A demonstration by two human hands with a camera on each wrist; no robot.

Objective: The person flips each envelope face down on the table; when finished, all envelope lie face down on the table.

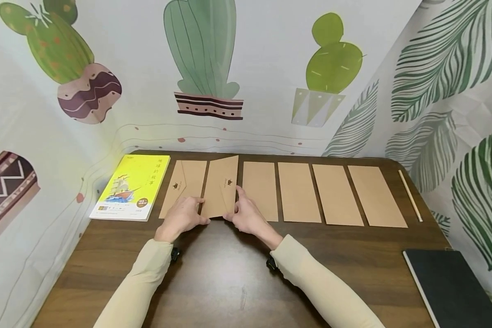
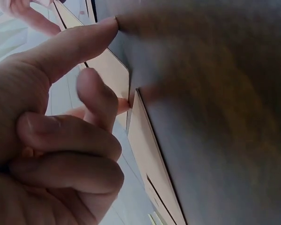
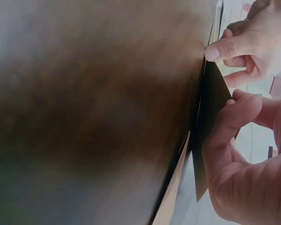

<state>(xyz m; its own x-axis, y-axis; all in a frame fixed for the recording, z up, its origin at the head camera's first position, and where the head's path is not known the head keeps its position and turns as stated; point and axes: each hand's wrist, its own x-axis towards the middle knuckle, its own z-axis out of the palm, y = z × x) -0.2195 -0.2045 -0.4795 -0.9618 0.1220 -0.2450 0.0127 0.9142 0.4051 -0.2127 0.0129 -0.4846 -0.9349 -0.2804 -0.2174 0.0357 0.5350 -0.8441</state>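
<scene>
A brown kraft envelope (image 1: 217,182) with a small crown print stands second from the left in a row of similar envelopes. Its right side is raised off the table, and my right hand (image 1: 248,214) pinches it near the lower right edge. Beside the lower left edge is my left hand (image 1: 183,216), thumb and index finger spread at the corner, other fingers curled in the left wrist view. Partly under that hand lies the leftmost envelope (image 1: 194,175), its crown-printed flap facing up. In the right wrist view the raised envelope (image 3: 213,98) shows a shadowed underside.
Several plain-side-up envelopes (image 1: 298,191) continue the row to the right. A yellow book (image 1: 141,177) lies at the left end and a thin wooden stick (image 1: 410,196) at the right. A black notebook (image 1: 451,282) is on the brown table (image 1: 229,282) at front right.
</scene>
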